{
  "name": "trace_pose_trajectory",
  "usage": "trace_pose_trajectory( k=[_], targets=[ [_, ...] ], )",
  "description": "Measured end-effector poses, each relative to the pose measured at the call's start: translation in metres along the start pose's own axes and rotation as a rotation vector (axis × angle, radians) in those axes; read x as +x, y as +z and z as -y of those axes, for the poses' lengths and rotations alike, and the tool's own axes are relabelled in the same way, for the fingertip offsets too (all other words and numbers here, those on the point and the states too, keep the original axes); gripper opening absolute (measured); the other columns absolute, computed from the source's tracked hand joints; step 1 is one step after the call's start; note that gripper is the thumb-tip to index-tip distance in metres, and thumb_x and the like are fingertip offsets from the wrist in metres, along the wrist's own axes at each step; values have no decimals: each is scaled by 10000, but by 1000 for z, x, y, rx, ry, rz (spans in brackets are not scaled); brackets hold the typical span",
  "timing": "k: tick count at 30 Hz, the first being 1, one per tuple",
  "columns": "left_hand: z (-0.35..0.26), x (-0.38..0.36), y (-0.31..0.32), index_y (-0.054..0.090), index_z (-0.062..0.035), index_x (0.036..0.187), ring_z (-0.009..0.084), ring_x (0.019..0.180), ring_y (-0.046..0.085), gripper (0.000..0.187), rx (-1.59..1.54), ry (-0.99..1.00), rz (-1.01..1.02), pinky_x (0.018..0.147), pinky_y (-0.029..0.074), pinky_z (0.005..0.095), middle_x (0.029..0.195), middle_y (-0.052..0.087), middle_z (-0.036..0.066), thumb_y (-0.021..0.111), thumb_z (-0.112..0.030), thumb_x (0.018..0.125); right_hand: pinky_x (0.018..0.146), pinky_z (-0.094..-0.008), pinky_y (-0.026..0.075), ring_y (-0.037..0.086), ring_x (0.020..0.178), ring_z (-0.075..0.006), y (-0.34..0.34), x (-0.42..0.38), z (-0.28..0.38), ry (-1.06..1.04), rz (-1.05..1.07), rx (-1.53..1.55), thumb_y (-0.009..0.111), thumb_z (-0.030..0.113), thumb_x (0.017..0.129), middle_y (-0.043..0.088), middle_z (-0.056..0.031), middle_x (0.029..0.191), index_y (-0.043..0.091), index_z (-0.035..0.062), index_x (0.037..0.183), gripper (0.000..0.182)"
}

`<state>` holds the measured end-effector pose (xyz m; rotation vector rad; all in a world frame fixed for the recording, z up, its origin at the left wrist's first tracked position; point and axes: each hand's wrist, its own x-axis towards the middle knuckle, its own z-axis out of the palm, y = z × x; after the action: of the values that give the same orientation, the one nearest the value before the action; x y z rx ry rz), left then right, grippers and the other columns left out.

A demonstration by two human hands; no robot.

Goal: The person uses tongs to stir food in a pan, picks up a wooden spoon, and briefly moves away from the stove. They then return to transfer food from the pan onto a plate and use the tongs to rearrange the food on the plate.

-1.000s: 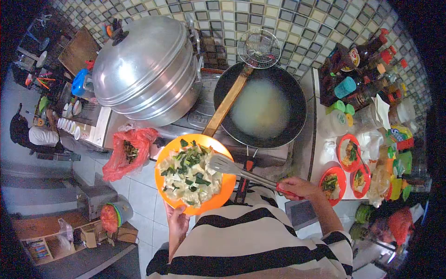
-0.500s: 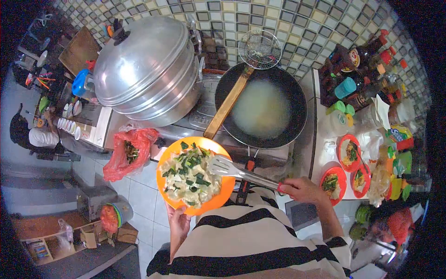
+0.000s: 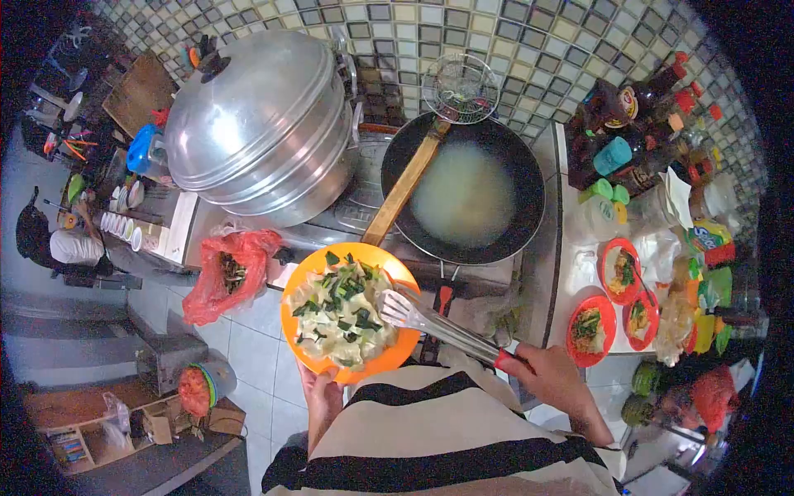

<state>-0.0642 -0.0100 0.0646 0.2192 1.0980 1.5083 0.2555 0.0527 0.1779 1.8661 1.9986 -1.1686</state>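
Observation:
My left hand (image 3: pixel 321 395) grips the near edge of an orange plate (image 3: pixel 399 354), its thumb at the rim and the other fingers hidden underneath. Pale, soft-looking pieces with chopped green leaves (image 3: pixel 347 318) fill the plate. In my right hand (image 3: pixel 547 379) are metal tongs (image 3: pixel 442 326) with a red grip, whose slotted tip lies over the food's right side. Just beyond the plate, a dark wok (image 3: pixel 531 219) holds cloudy liquid. Across it lies a wire strainer (image 3: pixel 461 87), with its wooden handle (image 3: pixel 405 182) reaching toward the plate.
A large lidded steamer pot (image 3: pixel 256 124) stands left of the wok. Beside it hangs an open red plastic bag (image 3: pixel 211 289) with greens inside. Three red plates of food, one being this plate (image 3: pixel 591 331), sit on the right counter near bottles (image 3: pixel 641 107). Another person (image 3: pixel 74 244) is at far left.
My right hand has moved a little right and down, and the tongs now slant more steeply. The plate has shifted slightly right, and the food on it lies differently.

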Motion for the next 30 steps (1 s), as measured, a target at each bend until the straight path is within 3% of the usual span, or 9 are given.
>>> trace_pose_trajectory(
  k=[10, 12, 15, 16, 18, 21, 24, 28, 30],
  targets=[
    [3, -2, 3, 236, -147, 1304, 258, 1092, 459, 700, -23, 12, -17, 869, 448, 401, 1219, 407, 102, 509, 33, 684, 547, -424, 439, 580, 587, -334, 18, 20, -20, -67, -14, 123, 418, 513, 839, 572, -134, 612, 578, 78, 771, 469],
    [6, -2, 6, 239, -147, 1302, 259, 1087, 463, 692, -37, 24, -22, 864, 453, 401, 1216, 409, 105, 507, 34, 690, 465, -322, 386, 491, 454, -197, 24, 31, -34, -141, 8, 307, 487, 380, 845, 498, -89, 505, 565, 34, 707, 381],
    [9, -3, 7, 242, -146, 1300, 259, 1065, 480, 683, -88, 37, -31, 841, 472, 393, 1212, 412, 108, 504, 37, 697, 446, -289, 360, 447, 453, -124, 35, 41, -51, -192, 79, 443, 482, 341, 858, 456, -44, 478, 536, 26, 668, 372],
    [8, -3, 7, 240, -145, 1302, 255, 1055, 488, 683, -79, 47, -33, 820, 484, 382, 1209, 414, 107, 505, 36, 699, 446, -289, 360, 447, 453, -124, 37, 45, -55, -193, 82, 441, 482, 341, 858, 456, -44, 478, 536, 26, 668, 372],
    [8, -3, 8, 238, -145, 1303, 251, 1044, 495, 682, -70, 60, -37, 800, 496, 371, 1206, 417, 106, 506, 36, 702, 556, -353, 435, 581, 598, -251, 39, 49, -59, -83, 266, 472, 464, 446, 846, 571, -117, 628, 601, 61, 834, 409],
    [6, -3, 10, 236, -142, 1304, 243, 1035, 502, 684, -62, 77, -15, 780, 508, 354, 1199, 421, 105, 508, 37, 703, 539, -344, 433, 574, 567, -233, 38, 47, -54, -180, 147, 439, 460, 447, 848, 562, -106, 600, 603, 65, 833, 408],
    [4, -3, 14, 232, -139, 1305, 240, 1037, 500, 684, -42, 74, -38, 768, 515, 352, 1194, 423, 105, 509, 38, 705, 526, -337, 429, 561, 537, -212, 31, 36, -38, -142, 31, 285, 457, 451, 847, 552, -95, 575, 596, 64, 806, 414],
    [6, -2, 16, 213, -137, 1311, 247, 1025, 506, 698, -24, 79, -26, 716, 540, 335, 1191, 419, 111, 509, 39, 704, 514, -329, 424, 552, 523, -198, 44, 35, -38, -117, -11, 281, 460, 463, 840, 547, -96, 567, 587, 61, 777, 426],
    [7, 0, 14, 207, -136, 1313, 249, 1020, 509, 703, -33, 82, -26, 698, 548, 329, 1192, 417, 113, 508, 41, 703, 510, -332, 423, 549, 519, -197, 46, 35, -38, -114, 73, 427, 458, 478, 834, 546, -99, 568, 578, 57, 759, 444]
  ],
)
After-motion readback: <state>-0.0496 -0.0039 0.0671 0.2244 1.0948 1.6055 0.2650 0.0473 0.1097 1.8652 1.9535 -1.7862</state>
